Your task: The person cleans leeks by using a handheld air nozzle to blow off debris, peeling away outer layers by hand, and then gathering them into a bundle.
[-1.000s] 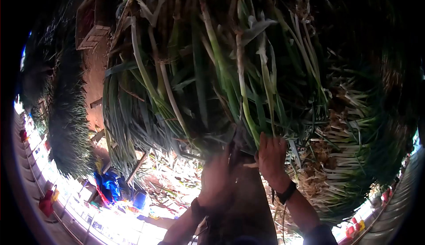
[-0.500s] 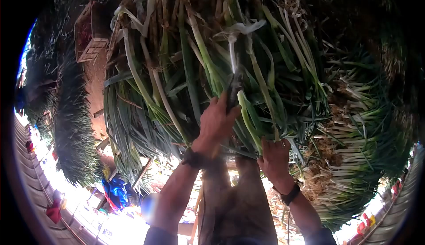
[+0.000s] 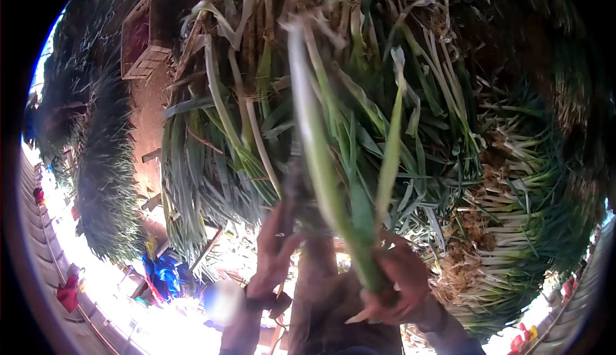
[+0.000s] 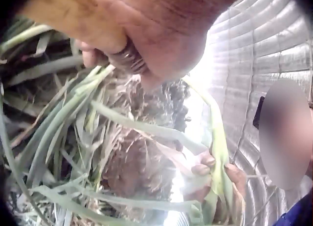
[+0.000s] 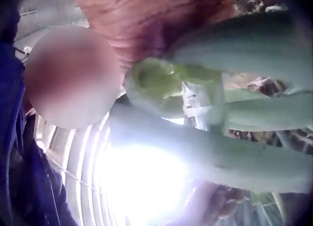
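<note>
My right hand (image 3: 403,278) grips the green lower end of a long leek-like stalk (image 3: 314,137), whose white end points up and away, blurred. Beside it a green leaf also rises from that grip. Held in my left hand (image 3: 273,255) is a dark, narrow tool (image 3: 294,178), blurred, left of the stalk. In the left wrist view, the fingers of the left hand (image 4: 161,30) curl round something banded and dark, while the other hand pinches the stalk (image 4: 219,138). Broad green leaves (image 5: 264,162) extend from under the right hand (image 5: 156,20) in the right wrist view.
A wide pile of leek-like plants (image 3: 212,156) lies in front. More are stacked at the right (image 3: 513,226), with roots facing inward, and at the left (image 3: 106,181). A crate (image 3: 144,40) stands at the upper left. Blue material (image 3: 163,275) lies lower left.
The right hand has lifted a stalk off the pile and drawn it towards the body. My left hand has pulled back from the pile, down and to the left, with the dark tool.
</note>
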### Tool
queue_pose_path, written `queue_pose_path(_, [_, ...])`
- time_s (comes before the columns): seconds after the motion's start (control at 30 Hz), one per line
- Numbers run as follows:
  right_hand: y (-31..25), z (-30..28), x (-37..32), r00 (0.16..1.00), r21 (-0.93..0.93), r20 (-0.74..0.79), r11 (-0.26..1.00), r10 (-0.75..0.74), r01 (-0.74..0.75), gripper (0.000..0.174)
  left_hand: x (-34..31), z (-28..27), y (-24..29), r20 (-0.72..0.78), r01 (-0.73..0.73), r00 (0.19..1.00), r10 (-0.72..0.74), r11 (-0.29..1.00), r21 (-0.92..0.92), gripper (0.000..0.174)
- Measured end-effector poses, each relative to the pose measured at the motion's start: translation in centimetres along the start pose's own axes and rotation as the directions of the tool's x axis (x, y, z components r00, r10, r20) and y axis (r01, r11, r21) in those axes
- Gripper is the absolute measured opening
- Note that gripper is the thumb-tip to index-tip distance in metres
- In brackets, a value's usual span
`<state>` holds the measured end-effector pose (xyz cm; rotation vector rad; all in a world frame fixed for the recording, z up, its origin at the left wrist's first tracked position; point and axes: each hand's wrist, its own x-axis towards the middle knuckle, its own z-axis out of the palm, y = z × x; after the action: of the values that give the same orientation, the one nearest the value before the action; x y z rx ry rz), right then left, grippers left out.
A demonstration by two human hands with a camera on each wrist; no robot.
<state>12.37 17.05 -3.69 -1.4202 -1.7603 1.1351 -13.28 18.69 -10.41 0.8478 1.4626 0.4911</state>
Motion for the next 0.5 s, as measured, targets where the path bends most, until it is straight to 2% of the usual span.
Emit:
queue_pose_path(0.03, [-1.8, 1.1, 1.8, 0.887, -0.076, 0.383, 0.966, 0.257, -0.247, 0.061, -0.7, -2.0, -2.3, -0.121, -0.132, 0.984, 0.132, 0.991, 0.005, 0.066])
queue_pose_path(0.07, [-3.5, 2.3, 3.7, 0.573, -0.242, 0.671, 0.870, 0.470, -0.430, 0.061, -1.1, -2.9, -2.2, -0.291, -0.182, 0.943, 0.163, 0.982, -0.041, 0.066])
queue_pose_path(0.1, [-3.8, 3.7, 4.6, 0.572, -0.246, 0.674, 0.872, 0.468, -0.424, 0.061, -1.7, -4.4, -2.1, -0.377, -0.173, 0.909, 0.177, 0.984, 0.043, 0.066])
queue_pose_path(0.13, [-3.4, 5.4, 5.3, 0.886, -0.214, 0.416, 0.969, 0.205, -0.124, 0.043, -2.2, -5.6, -1.8, -0.459, -0.156, 0.867, 0.196, 0.980, 0.123, 0.066])
queue_pose_path(0.17, [-2.8, 7.4, 5.8, 0.980, -0.279, 0.113, 0.942, -0.162, 0.188, 0.033, -2.6, -6.2, -1.2, -0.482, -0.151, 0.852, 0.204, 0.978, 0.147, 0.066])
queue_pose_path(0.2, [-1.8, 10.7, 6.1, 0.978, -0.279, 0.122, 0.940, -0.167, 0.195, 0.033, -2.8, -6.6, -0.9, -0.506, -0.143, 0.837, 0.210, 0.975, 0.169, 0.066])
queue_pose_path(0.23, [0.0, 14.7, 6.1, 0.995, -0.300, 0.093, 0.951, -0.043, 0.070, 0.035, -2.5, -6.4, -1.2, -0.559, -0.180, 0.782, 0.275, 0.959, 0.220, 0.059])
queue_pose_path(0.27, [2.5, 18.1, 5.5, 0.995, -0.318, 0.061, 0.946, 0.081, -0.058, 0.036, -2.5, -6.2, -1.5, -0.565, -0.179, 0.780, 0.270, 0.961, 0.212, 0.059])
queue_pose_path(0.3, [5.7, 20.9, 2.9, 0.994, -0.323, 0.070, 0.945, 0.079, -0.052, 0.036, -2.6, -6.0, -1.9, -0.539, -0.164, 0.816, 0.211, 0.977, 0.135, 0.060])
queue_pose_path(0.37, [10.9, 24.3, -3.1, 0.930, -0.508, 0.331, 0.861, 0.158, 0.034, 0.043, -2.7, -5.4, -2.7, -0.462, -0.130, 0.878, 0.125, 0.991, 0.021, 0.064])
queue_pose_path(0.4, [11.0, 22.4, -3.9, 0.821, -0.427, 0.545, 0.899, 0.170, 0.098, 0.038, -2.7, -5.3, -2.8, -0.372, -0.100, 0.918, 0.139, 0.987, 0.122, 0.068])
queue_pose_path(0.43, [10.8, 20.3, -3.0, 0.690, -0.299, 0.706, 0.950, 0.160, 0.085, 0.032, -2.8, -4.8, -3.5, -0.325, -0.106, 0.936, 0.132, 0.990, 0.098, 0.069])
queue_pose_path(0.47, [10.6, 18.4, -1.2, 0.584, -0.204, 0.797, 0.979, 0.153, 0.022, 0.027, -2.9, -4.1, -4.2, -0.278, -0.108, 0.953, 0.124, 0.991, 0.074, 0.071])
queue_pose_path(0.5, [10.8, 16.7, 1.3, 0.582, -0.167, 0.795, 0.984, 0.171, -0.061, 0.021, -2.7, -3.1, -3.7, -0.243, -0.094, 0.963, 0.113, 0.992, 0.088, 0.071])
